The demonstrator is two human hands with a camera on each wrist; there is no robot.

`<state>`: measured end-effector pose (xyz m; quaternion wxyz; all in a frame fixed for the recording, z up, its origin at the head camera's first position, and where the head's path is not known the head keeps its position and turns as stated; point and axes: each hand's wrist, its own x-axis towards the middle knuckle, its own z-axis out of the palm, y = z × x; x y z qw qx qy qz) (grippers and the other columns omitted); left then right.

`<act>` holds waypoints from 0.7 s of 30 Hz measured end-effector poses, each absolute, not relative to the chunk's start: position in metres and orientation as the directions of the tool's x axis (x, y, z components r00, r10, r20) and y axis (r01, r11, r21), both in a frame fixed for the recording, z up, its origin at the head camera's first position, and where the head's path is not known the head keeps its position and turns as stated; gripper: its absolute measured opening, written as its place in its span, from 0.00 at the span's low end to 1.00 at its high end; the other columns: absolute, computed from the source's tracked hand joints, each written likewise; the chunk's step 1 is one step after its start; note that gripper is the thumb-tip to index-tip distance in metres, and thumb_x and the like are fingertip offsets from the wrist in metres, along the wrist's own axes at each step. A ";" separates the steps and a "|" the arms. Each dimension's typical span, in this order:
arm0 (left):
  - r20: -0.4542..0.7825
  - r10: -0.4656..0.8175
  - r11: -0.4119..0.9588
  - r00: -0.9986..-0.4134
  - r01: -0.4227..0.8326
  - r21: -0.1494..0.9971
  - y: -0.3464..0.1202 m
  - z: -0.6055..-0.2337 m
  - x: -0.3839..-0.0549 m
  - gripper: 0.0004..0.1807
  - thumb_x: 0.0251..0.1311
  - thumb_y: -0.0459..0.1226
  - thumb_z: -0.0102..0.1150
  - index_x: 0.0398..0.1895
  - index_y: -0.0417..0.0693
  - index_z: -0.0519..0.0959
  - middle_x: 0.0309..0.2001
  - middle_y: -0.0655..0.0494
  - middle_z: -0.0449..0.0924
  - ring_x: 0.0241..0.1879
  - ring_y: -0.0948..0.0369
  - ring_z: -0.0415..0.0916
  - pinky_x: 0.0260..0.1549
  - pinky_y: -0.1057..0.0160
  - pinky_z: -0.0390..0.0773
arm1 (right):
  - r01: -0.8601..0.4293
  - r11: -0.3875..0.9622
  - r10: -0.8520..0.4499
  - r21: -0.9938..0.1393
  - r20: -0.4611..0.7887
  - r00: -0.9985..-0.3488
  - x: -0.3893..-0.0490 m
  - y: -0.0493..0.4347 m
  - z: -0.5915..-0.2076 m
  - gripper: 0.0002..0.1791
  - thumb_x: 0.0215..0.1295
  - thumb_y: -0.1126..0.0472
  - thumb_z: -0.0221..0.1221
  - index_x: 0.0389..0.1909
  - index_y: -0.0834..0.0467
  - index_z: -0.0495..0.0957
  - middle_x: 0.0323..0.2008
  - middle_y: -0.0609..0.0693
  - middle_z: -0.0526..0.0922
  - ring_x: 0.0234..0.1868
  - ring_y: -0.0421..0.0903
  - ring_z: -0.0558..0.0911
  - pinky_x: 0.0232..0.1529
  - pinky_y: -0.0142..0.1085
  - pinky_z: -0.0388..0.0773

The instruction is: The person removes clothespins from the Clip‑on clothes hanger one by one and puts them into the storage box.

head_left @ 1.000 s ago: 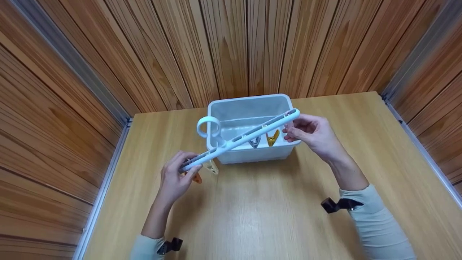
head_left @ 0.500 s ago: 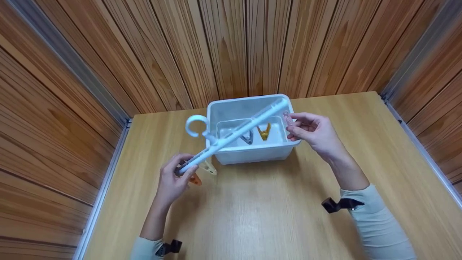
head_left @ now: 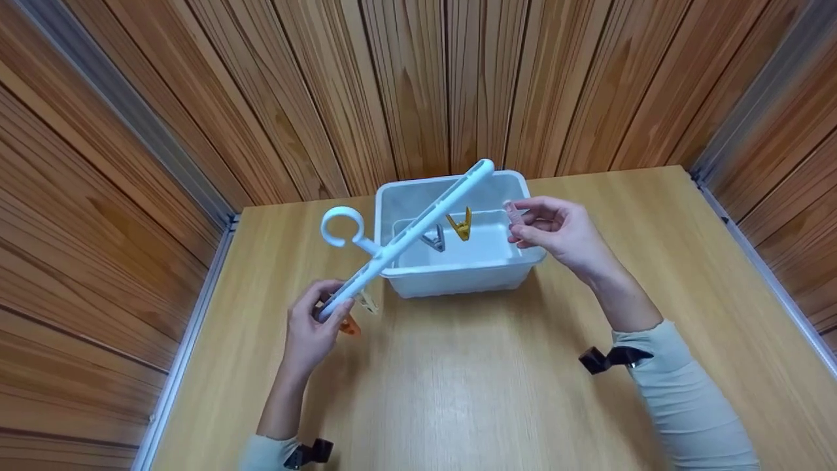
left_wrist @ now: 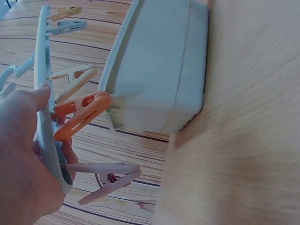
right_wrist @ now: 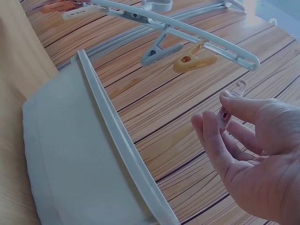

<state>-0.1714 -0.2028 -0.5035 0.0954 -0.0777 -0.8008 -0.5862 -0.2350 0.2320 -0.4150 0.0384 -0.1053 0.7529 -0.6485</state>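
Observation:
My left hand (head_left: 312, 330) grips the lower end of a white clip hanger (head_left: 409, 239) with a ring-like hook (head_left: 341, 227). The bar slants up to the right over the white bin. An orange clothespin (left_wrist: 84, 115), a cream clothespin (left_wrist: 75, 82) and a pale pink clothespin (left_wrist: 108, 180) hang near that hand. Farther along hang a grey clothespin (right_wrist: 159, 52) and a yellow clothespin (right_wrist: 194, 62). Between thumb and fingers, my right hand (head_left: 565, 232) pinches another pink clothespin (right_wrist: 229, 105) with a small hook on top. It is apart from the bar's far end.
Under the hanger, the white bin (head_left: 464, 278) stands on the wooden table (head_left: 431, 379) near the back. Wood-panelled walls (head_left: 418, 85) close off the back and sides. A dark wrist camera (head_left: 611, 360) sits on the right sleeve, and another on the left.
The hanger's far end has swung up and left, away from my right hand, carrying the yellow and grey clothespins along. My right hand keeps its pinch on the pink clothespin and has shifted slightly.

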 end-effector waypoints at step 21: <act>0.208 -0.085 0.267 -0.974 0.179 0.947 -0.219 -0.511 -0.162 0.15 0.75 0.32 0.71 0.62 0.42 0.85 0.44 0.53 0.83 0.39 0.60 0.82 0.31 0.64 0.90 | -0.068 0.255 -0.213 -0.964 0.013 -0.977 -0.283 0.216 -0.400 0.26 0.78 0.66 0.69 0.72 0.68 0.79 0.44 0.47 0.85 0.40 0.38 0.94 0.48 0.33 0.93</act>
